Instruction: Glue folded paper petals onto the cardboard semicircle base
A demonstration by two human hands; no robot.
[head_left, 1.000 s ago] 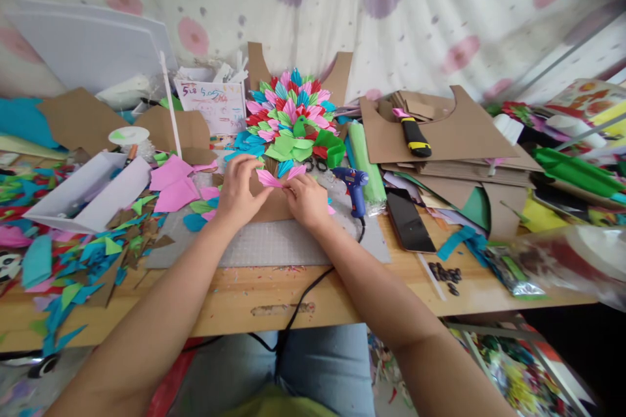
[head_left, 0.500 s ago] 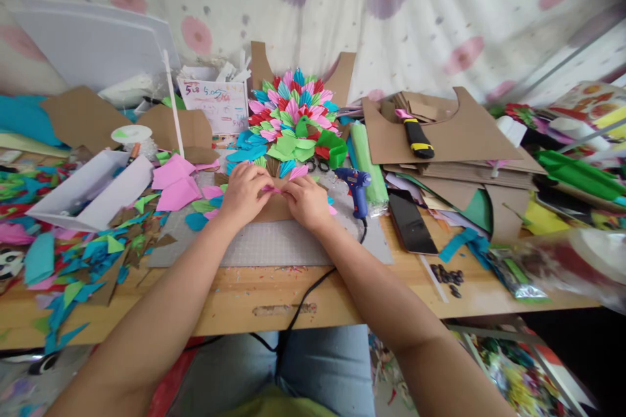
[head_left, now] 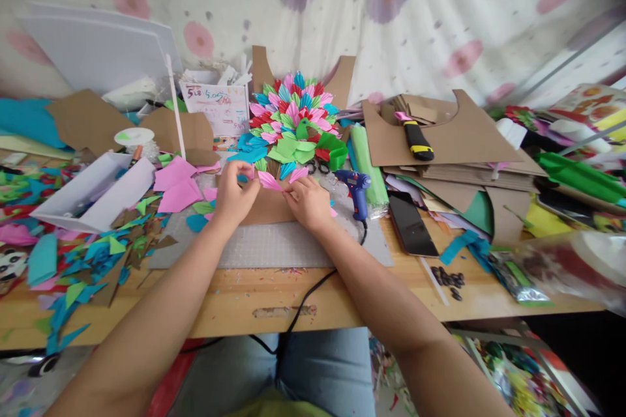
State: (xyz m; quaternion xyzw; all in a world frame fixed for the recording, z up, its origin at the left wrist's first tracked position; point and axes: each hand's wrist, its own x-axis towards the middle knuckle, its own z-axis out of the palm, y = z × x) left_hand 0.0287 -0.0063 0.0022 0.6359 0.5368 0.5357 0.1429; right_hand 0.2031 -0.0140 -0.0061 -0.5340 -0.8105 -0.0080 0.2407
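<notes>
My right hand (head_left: 309, 203) pinches a pleated pink crepe-paper petal piece (head_left: 268, 181) at its narrow middle, with the two ends fanning out left and right. To its left my left hand (head_left: 238, 195) is closed in a pinch, a bit of pink showing at its fingertips. Both hands are above a brown cardboard piece (head_left: 268, 207) on the grey cutting mat (head_left: 274, 244). Just behind stands a decoration of layered red, pink, blue and green paper petals (head_left: 298, 104), with a green paper bird shape on its front.
A blue glue gun (head_left: 356, 194) stands right of my right hand, its black cord (head_left: 313, 290) running off the table's front edge. Further right lie a phone (head_left: 412, 223) and stacked cardboard (head_left: 454, 143) bearing a yellow-black cutter (head_left: 418, 140). Paper scraps and a white box (head_left: 112, 195) fill the left.
The hands came together over the pink paper, hiding most of it, then drew apart. My left hand has moved left, and the fanned pink ends show again in my right hand.
</notes>
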